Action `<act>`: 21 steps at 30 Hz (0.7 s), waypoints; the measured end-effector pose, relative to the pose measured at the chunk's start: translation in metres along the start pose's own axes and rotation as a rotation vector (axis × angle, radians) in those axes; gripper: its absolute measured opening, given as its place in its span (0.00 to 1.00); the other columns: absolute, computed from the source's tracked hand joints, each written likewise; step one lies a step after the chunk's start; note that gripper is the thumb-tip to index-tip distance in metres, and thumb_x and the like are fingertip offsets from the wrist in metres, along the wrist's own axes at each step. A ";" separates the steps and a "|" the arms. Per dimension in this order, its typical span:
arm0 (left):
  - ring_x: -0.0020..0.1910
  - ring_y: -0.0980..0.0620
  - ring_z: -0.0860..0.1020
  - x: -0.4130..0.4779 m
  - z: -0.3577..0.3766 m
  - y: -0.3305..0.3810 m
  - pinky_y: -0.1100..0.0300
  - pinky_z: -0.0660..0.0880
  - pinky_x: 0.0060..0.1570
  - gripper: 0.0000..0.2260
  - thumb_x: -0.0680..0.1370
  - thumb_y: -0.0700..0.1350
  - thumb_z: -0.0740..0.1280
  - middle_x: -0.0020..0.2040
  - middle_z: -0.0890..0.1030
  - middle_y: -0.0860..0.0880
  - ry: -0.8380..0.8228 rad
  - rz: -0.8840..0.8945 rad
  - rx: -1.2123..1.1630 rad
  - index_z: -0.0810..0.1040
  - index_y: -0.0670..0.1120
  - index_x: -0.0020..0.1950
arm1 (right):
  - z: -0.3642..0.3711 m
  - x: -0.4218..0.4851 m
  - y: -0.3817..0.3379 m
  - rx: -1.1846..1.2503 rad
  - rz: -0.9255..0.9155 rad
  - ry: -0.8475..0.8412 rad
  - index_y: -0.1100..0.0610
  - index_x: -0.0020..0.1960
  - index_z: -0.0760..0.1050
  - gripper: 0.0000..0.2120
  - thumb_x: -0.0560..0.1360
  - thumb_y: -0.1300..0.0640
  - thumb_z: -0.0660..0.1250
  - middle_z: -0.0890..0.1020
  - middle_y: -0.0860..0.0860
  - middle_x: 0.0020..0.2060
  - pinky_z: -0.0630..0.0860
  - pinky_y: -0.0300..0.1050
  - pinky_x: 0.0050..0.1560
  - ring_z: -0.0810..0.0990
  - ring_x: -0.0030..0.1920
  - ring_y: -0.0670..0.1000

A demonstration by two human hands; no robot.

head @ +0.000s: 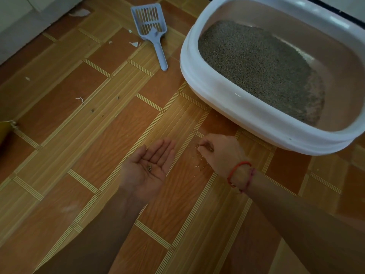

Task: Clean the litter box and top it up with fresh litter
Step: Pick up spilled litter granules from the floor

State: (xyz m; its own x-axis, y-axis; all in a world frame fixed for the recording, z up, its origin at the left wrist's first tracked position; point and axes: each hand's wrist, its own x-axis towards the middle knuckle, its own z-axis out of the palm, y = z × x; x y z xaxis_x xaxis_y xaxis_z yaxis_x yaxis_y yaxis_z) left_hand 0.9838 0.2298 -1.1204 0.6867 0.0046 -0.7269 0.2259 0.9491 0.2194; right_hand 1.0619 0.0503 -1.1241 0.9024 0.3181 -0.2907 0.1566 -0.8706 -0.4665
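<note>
The white plastic litter box (223,91) holds grey granular litter (256,68); the left hand (146,175), fingers (164,150) relaxed, cradles a few granules (149,168) while the right hand (221,153) pinches spilled grains (206,148).

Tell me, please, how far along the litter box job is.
Apparently done: the blue slotted plastic scoop lies on the wood-patterned floor, and grey-brown litter covers most of the white oval plastic litter box. In hand: the right hand pinches spilled litter grains off the floor; the left hand carries a few. Left: the remaining grains; any topping-up is unclear.
</note>
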 end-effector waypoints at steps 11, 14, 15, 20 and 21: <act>0.54 0.39 0.84 0.003 -0.002 0.001 0.45 0.82 0.52 0.24 0.84 0.45 0.55 0.55 0.84 0.36 0.002 -0.015 -0.016 0.85 0.32 0.45 | 0.024 0.009 0.005 -0.059 -0.059 0.068 0.47 0.45 0.80 0.06 0.77 0.51 0.64 0.83 0.43 0.40 0.80 0.49 0.41 0.81 0.41 0.47; 0.55 0.39 0.84 0.003 -0.002 0.001 0.45 0.81 0.53 0.24 0.84 0.46 0.55 0.55 0.84 0.36 0.001 -0.016 -0.017 0.85 0.33 0.45 | 0.024 0.008 0.005 -0.084 -0.086 0.037 0.48 0.45 0.78 0.07 0.78 0.51 0.61 0.81 0.44 0.38 0.80 0.49 0.38 0.80 0.38 0.46; 0.55 0.39 0.84 0.003 -0.003 0.001 0.45 0.81 0.53 0.24 0.84 0.46 0.55 0.55 0.84 0.36 0.001 -0.016 -0.018 0.85 0.33 0.45 | 0.022 0.008 0.003 -0.087 -0.089 0.023 0.48 0.46 0.77 0.08 0.79 0.52 0.60 0.81 0.44 0.37 0.80 0.48 0.38 0.79 0.37 0.46; 0.54 0.39 0.84 0.002 -0.003 -0.001 0.46 0.82 0.53 0.24 0.84 0.45 0.55 0.56 0.84 0.36 -0.002 -0.022 -0.006 0.86 0.33 0.44 | 0.012 -0.011 -0.029 0.055 -0.136 0.036 0.50 0.49 0.76 0.07 0.79 0.50 0.61 0.80 0.44 0.35 0.75 0.42 0.36 0.77 0.34 0.44; 0.54 0.39 0.85 0.002 -0.003 -0.001 0.46 0.82 0.52 0.25 0.84 0.46 0.54 0.55 0.84 0.36 -0.001 -0.022 -0.004 0.86 0.33 0.44 | 0.011 -0.018 -0.039 0.102 -0.155 0.022 0.50 0.50 0.75 0.06 0.79 0.50 0.61 0.80 0.44 0.35 0.75 0.42 0.36 0.77 0.34 0.45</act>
State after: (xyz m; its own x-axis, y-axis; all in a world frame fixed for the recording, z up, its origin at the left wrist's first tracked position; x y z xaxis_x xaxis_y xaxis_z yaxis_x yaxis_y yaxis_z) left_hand 0.9830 0.2292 -1.1239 0.6826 -0.0167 -0.7306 0.2380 0.9503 0.2006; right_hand 1.0348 0.0828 -1.1097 0.8795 0.4360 -0.1907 0.2540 -0.7689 -0.5867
